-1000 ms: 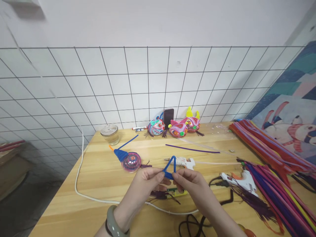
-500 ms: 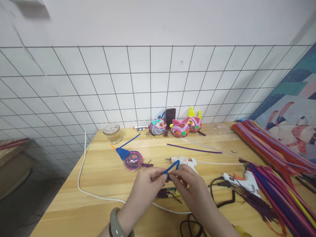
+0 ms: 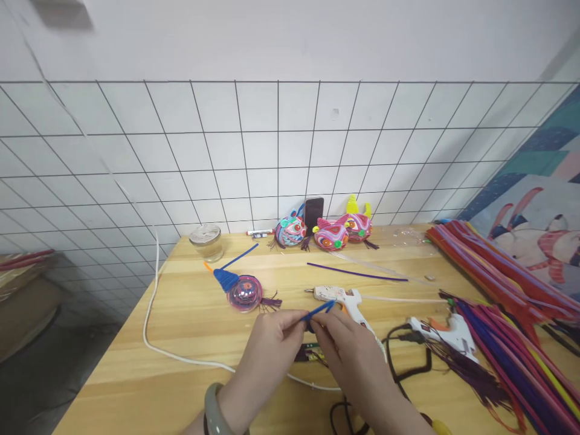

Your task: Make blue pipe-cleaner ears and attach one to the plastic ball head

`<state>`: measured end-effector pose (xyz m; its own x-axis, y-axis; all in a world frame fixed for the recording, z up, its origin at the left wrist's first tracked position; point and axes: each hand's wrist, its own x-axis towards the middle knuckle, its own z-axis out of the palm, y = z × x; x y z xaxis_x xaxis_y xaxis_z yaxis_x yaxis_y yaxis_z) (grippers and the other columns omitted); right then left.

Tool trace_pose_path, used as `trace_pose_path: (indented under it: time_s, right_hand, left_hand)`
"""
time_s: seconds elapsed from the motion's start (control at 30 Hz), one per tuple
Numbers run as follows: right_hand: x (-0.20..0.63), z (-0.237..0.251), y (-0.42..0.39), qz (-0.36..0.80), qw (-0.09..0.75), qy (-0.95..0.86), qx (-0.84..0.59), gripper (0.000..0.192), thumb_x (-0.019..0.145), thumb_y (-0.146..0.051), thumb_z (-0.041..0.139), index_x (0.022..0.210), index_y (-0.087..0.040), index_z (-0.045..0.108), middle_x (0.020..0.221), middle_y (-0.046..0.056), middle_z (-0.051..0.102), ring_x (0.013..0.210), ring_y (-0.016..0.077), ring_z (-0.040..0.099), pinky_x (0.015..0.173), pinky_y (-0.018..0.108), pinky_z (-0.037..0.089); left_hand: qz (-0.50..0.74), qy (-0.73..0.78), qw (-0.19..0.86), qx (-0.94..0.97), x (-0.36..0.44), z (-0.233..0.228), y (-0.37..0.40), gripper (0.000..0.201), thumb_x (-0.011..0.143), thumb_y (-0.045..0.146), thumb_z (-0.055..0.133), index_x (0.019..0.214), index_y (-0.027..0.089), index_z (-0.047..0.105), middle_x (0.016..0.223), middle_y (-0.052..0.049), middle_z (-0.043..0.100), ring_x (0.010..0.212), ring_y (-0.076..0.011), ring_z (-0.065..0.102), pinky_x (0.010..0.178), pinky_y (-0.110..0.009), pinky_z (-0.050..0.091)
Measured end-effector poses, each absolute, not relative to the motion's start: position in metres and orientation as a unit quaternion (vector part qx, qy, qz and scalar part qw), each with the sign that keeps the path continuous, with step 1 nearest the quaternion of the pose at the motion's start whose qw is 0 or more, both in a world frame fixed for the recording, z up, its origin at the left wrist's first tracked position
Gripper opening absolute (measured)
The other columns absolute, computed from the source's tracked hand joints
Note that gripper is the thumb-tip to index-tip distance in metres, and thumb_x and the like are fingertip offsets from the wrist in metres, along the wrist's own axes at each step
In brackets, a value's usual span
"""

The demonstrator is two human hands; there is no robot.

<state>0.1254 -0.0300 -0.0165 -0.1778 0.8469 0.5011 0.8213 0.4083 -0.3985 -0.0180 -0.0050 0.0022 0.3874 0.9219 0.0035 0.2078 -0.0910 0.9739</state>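
Note:
Both hands meet over the near middle of the wooden table [image 3: 190,326]. My left hand [image 3: 267,341], with a pale bangle on its wrist, and my right hand [image 3: 351,350] pinch a folded blue pipe cleaner [image 3: 319,310] between fingertips. Its folded tip points up and to the right, squeezed nearly flat. Just behind it lies a white glue gun [image 3: 339,296]. A round pink craft piece with a blue pipe-cleaner fan [image 3: 242,291] rests to the left of my hands.
Three colourful craft fish [image 3: 324,232] and a phone [image 3: 313,212] stand by the grid wall. A glass jar [image 3: 206,240] sits back left. Several pipe cleaners [image 3: 502,302] are heaped at right beside a second glue gun [image 3: 446,331]. A white cord [image 3: 151,302] and black cables cross the table.
The blue pipe cleaner went from an open upright triangle to a flattened fold leaning right. Both hands shifted slightly toward me and downward.

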Motion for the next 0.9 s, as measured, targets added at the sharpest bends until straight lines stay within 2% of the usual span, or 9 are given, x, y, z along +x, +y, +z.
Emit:
trace_pose_path:
  time_s: [0.2, 0.53, 0.7, 0.8, 0.9]
  right_hand:
    - [0.121, -0.017, -0.030, -0.069, 0.320, -0.772, -0.544, 0.033, 0.090, -0.022, 0.033, 0.072, -0.018, 0.060, 0.061, 0.003, 0.060, 0.054, 0.0153, 0.054, 0.050, 0.025, 0.029]
    - [0.120, -0.021, -0.026, -0.065, 0.307, -0.774, -0.550, 0.034, 0.091, -0.023, 0.032, 0.071, -0.018, 0.060, 0.061, 0.004, 0.059, 0.053, 0.0152, 0.052, 0.049, 0.025, 0.029]
    - [0.122, -0.015, -0.026, 0.037, 0.326, -0.762, -0.558, 0.028, 0.088, -0.021, 0.038, 0.072, -0.017, 0.060, 0.064, 0.004, 0.058, 0.058, 0.0154, 0.053, 0.052, 0.024, 0.034]
    - [0.130, -0.011, -0.028, 0.127, 0.384, -0.713, -0.572, 0.019, 0.085, -0.025, 0.045, 0.077, -0.019, 0.060, 0.067, 0.002, 0.056, 0.060, 0.0149, 0.051, 0.056, 0.025, 0.037]
    - [0.138, -0.011, -0.030, 0.237, 0.464, -0.606, -0.601, 0.019, 0.083, -0.034, 0.047, 0.076, -0.019, 0.057, 0.066, 0.000, 0.053, 0.058, 0.0137, 0.048, 0.055, 0.024, 0.037]
  left_hand:
    - [0.335, 0.435, 0.480, 0.684, -0.018, 0.002, -0.007, 0.035, 0.079, 0.016, 0.039, 0.098, 0.024, 0.067, 0.072, 0.001, 0.066, 0.063, -0.0145, 0.057, 0.061, -0.023, 0.045]
    - [0.346, 0.432, 0.513, 0.656, -0.018, -0.001, -0.006, 0.029, 0.076, 0.021, 0.044, 0.085, 0.019, 0.071, 0.066, 0.001, 0.067, 0.062, -0.0153, 0.058, 0.059, -0.023, 0.046]
    - [0.351, 0.425, 0.556, 0.622, -0.018, -0.004, -0.001, 0.025, 0.075, 0.020, 0.048, 0.085, 0.019, 0.071, 0.070, 0.001, 0.069, 0.067, -0.0158, 0.060, 0.062, -0.024, 0.046]
    - [0.356, 0.437, 0.609, 0.558, -0.022, -0.006, 0.004, 0.022, 0.073, 0.022, 0.054, 0.088, 0.018, 0.070, 0.075, -0.002, 0.071, 0.066, -0.0155, 0.061, 0.063, -0.025, 0.048]
    - [0.383, 0.431, 0.661, 0.481, -0.026, -0.006, 0.009, 0.022, 0.070, 0.027, 0.062, 0.087, 0.015, 0.069, 0.081, -0.007, 0.072, 0.073, -0.0179, 0.064, 0.069, -0.028, 0.049]
